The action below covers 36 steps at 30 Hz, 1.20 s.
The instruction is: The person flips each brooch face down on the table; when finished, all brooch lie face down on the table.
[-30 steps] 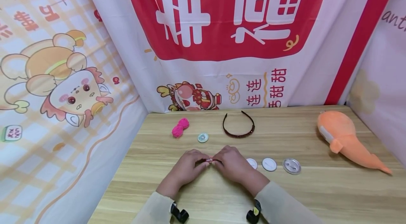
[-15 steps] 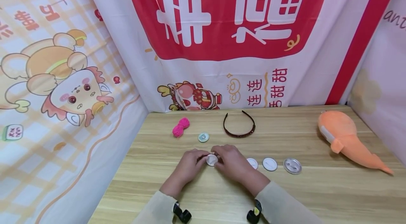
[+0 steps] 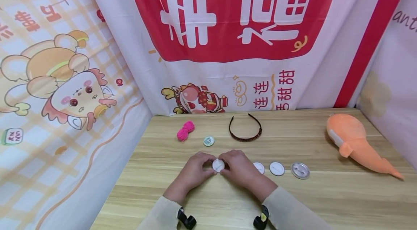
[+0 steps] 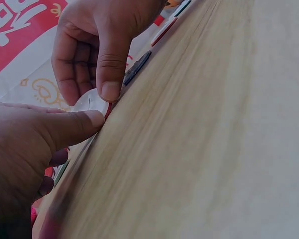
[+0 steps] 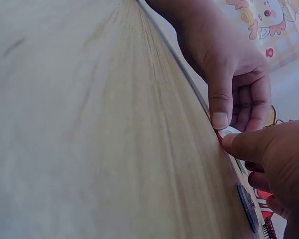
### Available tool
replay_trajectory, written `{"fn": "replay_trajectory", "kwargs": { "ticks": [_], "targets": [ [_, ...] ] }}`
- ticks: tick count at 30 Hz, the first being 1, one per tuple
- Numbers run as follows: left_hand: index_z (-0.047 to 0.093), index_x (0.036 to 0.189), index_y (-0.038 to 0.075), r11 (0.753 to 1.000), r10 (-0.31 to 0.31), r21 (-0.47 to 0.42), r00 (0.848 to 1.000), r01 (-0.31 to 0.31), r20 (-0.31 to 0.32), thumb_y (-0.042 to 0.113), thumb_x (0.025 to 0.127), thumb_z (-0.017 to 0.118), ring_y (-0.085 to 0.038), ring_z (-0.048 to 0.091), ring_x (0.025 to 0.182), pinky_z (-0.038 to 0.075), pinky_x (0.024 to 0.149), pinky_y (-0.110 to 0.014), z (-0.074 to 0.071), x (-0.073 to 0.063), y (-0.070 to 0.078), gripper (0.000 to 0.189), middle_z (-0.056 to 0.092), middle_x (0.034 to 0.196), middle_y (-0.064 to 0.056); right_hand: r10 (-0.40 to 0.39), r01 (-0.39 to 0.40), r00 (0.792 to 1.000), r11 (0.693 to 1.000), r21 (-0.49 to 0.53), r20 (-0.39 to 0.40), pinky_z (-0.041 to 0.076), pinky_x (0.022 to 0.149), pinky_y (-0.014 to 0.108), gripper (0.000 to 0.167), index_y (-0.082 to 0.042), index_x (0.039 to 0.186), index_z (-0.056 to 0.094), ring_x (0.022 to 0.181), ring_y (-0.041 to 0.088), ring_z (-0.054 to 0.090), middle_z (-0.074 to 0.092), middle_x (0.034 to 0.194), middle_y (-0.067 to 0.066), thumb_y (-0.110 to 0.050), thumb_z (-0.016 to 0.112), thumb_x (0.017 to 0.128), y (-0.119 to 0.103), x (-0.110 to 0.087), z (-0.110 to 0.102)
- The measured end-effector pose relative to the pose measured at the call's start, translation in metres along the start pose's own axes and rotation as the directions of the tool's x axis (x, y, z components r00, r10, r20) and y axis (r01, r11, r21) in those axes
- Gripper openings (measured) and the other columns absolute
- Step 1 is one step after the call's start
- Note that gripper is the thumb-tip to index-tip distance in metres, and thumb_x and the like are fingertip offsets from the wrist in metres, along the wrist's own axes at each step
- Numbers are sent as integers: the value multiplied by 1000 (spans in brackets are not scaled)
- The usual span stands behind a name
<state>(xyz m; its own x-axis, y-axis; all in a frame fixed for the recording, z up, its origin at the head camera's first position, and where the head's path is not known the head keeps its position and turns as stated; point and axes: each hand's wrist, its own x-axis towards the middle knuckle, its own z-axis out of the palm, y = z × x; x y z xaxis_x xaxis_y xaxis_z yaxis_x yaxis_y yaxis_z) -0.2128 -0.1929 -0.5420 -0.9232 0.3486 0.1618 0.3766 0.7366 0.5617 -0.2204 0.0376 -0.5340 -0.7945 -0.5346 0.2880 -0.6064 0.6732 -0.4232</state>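
A round pin badge (image 3: 218,165), white back up, is held between both hands at the middle of the table. My left hand (image 3: 196,168) pinches its left edge with thumb and fingers. From the other side my right hand (image 3: 240,166) pinches its right edge. The left wrist view shows the badge's pale back (image 4: 87,101) and a red rim beneath the two thumbs. In the right wrist view the hands hide most of the badge. Its front face is out of sight. Just right of my right hand lies another white badge (image 3: 259,167), partly covered by that hand.
Further right lie a white badge (image 3: 277,169) and a silver-backed badge (image 3: 300,170). Behind the hands are a pale blue-green badge (image 3: 209,141), a pink yarn bundle (image 3: 185,131) and a dark beaded headband (image 3: 245,139). An orange plush toy (image 3: 353,137) lies at the far right.
The badge was seen edge-on a second ago and has been turned so its white back faces up. Both hands have shifted slightly to grip its opposite sides.
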Motion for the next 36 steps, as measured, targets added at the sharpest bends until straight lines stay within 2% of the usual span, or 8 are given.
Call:
{"fn": "replay_trajectory", "kwargs": {
  "ticks": [4, 9, 14, 25, 30, 33, 36],
  "targets": [
    [79, 130, 27, 1000, 14, 15, 1000, -15, 23, 31, 93, 89, -10, 67, 119, 57, 108, -41, -2, -1, -1, 38, 76, 124, 12, -13, 13, 1000, 1000, 1, 7, 53, 110, 48, 31, -16, 120, 79, 112, 20, 71, 81, 114, -2, -26, 88, 92, 1, -1, 0],
    [79, 131, 25, 997, 63, 40, 997, -65, 45, 31, 96, 87, -10, 67, 119, 57, 108, -39, -4, -1, -1, 37, 78, 124, 12, -49, 50, 999, 999, -12, 11, 53, 110, 48, 24, -16, 113, 82, 110, 18, 71, 81, 110, -5, -27, 88, 93, 3, -3, -2],
    [80, 131, 24, 994, 87, 56, 995, -90, 53, 32, 95, 87, -10, 68, 118, 57, 106, -38, -5, -1, -2, 37, 78, 123, 11, -80, 80, 997, 996, -39, 16, 54, 109, 48, 21, -18, 110, 82, 108, 17, 71, 82, 108, -5, -30, 87, 95, 2, -4, -4],
    [83, 117, 22, 985, 155, 72, 986, -159, 64, 30, 95, 87, -8, 69, 115, 57, 107, -37, -6, 0, -5, 23, 79, 116, 14, -99, 103, 994, 992, -73, 56, 52, 112, 50, 17, -22, 110, 84, 116, 19, 70, 82, 117, -6, -35, 83, 98, 4, -5, -3],
    [83, 118, 23, 983, 154, 87, 984, -162, 91, 32, 95, 87, -7, 69, 115, 57, 107, -37, -10, 0, -5, 24, 79, 118, 14, -97, 101, 994, 992, -77, 58, 52, 111, 50, 17, -22, 109, 84, 115, 18, 70, 82, 116, -6, -36, 83, 98, 4, -4, -2],
    [84, 116, 26, 986, 130, 87, 987, -139, 97, 33, 97, 85, -7, 69, 114, 57, 106, -38, -12, 2, -5, 21, 79, 116, 15, -89, 94, 994, 993, -76, 60, 52, 112, 50, 18, -22, 109, 84, 115, 18, 70, 82, 116, -6, -36, 83, 98, 4, -3, -2],
    [83, 117, 25, 995, 61, 81, 998, -63, 36, 33, 100, 81, -9, 69, 113, 58, 105, -39, -14, 6, -5, 19, 79, 116, 11, -78, 82, 995, 994, -70, 61, 52, 113, 50, 19, -22, 110, 84, 115, 18, 70, 82, 117, -6, -36, 83, 98, 4, -3, -2]
  ]
}}
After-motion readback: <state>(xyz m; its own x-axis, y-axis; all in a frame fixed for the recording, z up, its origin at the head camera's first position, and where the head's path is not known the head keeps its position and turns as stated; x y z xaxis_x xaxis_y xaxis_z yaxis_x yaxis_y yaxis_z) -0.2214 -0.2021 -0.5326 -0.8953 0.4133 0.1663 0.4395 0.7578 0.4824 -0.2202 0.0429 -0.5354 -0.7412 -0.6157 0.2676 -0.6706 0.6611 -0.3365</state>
